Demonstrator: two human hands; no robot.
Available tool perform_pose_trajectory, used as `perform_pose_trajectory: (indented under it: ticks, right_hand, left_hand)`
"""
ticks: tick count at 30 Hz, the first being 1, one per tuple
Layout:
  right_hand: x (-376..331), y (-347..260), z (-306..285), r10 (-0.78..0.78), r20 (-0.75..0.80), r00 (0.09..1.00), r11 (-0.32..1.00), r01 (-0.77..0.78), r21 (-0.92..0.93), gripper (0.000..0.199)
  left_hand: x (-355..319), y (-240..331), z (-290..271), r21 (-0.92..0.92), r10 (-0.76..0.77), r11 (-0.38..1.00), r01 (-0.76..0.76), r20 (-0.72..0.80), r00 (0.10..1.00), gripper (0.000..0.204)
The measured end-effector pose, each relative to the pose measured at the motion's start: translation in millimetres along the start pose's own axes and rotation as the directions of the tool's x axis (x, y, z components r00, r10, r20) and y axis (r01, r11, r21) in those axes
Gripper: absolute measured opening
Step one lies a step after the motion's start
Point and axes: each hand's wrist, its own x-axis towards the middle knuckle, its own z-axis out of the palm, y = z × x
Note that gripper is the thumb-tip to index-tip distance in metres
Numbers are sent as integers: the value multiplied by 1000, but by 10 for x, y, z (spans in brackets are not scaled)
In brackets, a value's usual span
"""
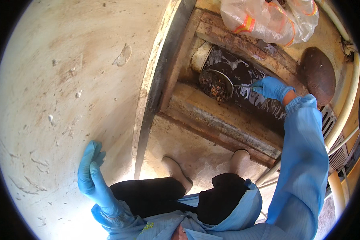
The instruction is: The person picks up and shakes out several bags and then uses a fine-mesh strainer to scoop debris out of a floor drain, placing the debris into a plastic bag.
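My right hand, in a blue glove, is closed round the thin metal handle of a round strainer. Wet brown and orange scraps fill the strainer's bowl, which hangs over dark liquid with whitish scum in a sunken trough. At the left, my gloved left hand holds nothing; its fingers are slightly bent with the thumb apart. It is by the pale, stained wall, and whether it touches the wall I cannot tell.
Beyond the trough lies a clear plastic bag with red and yellow stripes. A dark brown oval thing sits at the right, near pale pipes and a slotted grate. My boots stand before the trough's stepped ledge.
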Motion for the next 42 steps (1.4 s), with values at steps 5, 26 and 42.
perform_pose_trajectory:
  ticks: [5,26,42]
  right_hand:
    - [-278,-149,-93,-6,-58,998,1000,6,-14,35]
    - [-2620,-1324,-47,328,-45,944,479,-125,869,35]
    - [-3247,-1602,-297,402,-257,879,178,201,963,46]
  left_hand:
    - [-16,13,-82,-156,10,988,0,62,998,26]
    - [-155,328,-545,-194,240,963,-190,282,929,24]
    - [-62,340,-266,-177,298,953,-247,380,876,25]
